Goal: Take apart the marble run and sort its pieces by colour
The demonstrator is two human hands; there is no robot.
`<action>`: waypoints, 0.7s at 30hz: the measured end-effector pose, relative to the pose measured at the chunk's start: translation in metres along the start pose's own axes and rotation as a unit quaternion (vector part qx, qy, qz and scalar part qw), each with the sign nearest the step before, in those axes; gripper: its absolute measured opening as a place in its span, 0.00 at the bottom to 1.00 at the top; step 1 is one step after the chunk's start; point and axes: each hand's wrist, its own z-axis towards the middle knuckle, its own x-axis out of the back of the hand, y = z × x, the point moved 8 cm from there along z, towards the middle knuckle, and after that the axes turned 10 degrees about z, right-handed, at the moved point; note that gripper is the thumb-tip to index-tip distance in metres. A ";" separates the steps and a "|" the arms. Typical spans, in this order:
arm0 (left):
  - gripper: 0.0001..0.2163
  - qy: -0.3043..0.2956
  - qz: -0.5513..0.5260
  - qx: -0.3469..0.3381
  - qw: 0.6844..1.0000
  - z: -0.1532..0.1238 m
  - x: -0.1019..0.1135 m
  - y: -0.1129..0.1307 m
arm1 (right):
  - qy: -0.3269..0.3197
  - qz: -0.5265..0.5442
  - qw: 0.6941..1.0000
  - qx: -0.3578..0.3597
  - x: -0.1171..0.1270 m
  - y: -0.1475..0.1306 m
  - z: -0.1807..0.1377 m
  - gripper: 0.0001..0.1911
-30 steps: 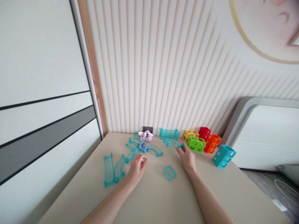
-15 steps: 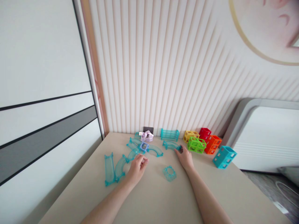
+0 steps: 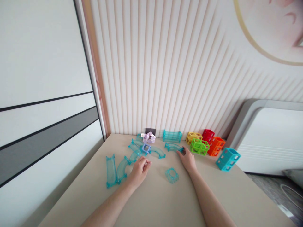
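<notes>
Curved translucent teal track pieces lie on the beige table [image 3: 163, 201]. My right hand [image 3: 188, 159] has its thumb and fingers closed on the right end of one curved track piece [image 3: 174, 147], which rests on the table. Over to the left, my left hand [image 3: 140, 170] is curled beside another curved track piece [image 3: 122, 169]; its fingertips are mostly hidden, so whether it holds anything small does not show. A small blue square frame [image 3: 146, 148] sits among the tracks ahead of it. Between my hands is a clear teal cube-like piece [image 3: 172, 175] with a round opening.
A straight track [image 3: 110, 170] lies at the left. Toward the wall are a lilac ribbon-like bundle [image 3: 149, 137] and a ridged teal piece [image 3: 172, 136]. Right of my right hand stand yellow, green [image 3: 199, 147], red [image 3: 208, 136], orange [image 3: 216, 146] and teal [image 3: 228, 159] open-frame blocks.
</notes>
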 end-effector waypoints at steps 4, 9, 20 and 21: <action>0.19 -0.002 -0.004 0.001 1.000 0.000 0.000 0.001 | -0.003 0.001 1.000 0.000 -0.001 0.000 0.000 0.29; 0.18 0.001 -0.009 0.002 1.000 -0.001 0.000 0.000 | -0.007 0.001 1.000 0.002 -0.001 0.001 0.000 0.30; 0.16 -0.004 -0.005 0.005 1.000 -0.002 -0.003 -0.002 | -0.010 -0.003 1.000 0.002 -0.003 0.002 0.001 0.31; 0.16 -0.004 -0.005 0.006 1.000 -0.002 -0.003 -0.002 | -0.009 -0.003 1.000 0.003 -0.003 0.002 0.001 0.31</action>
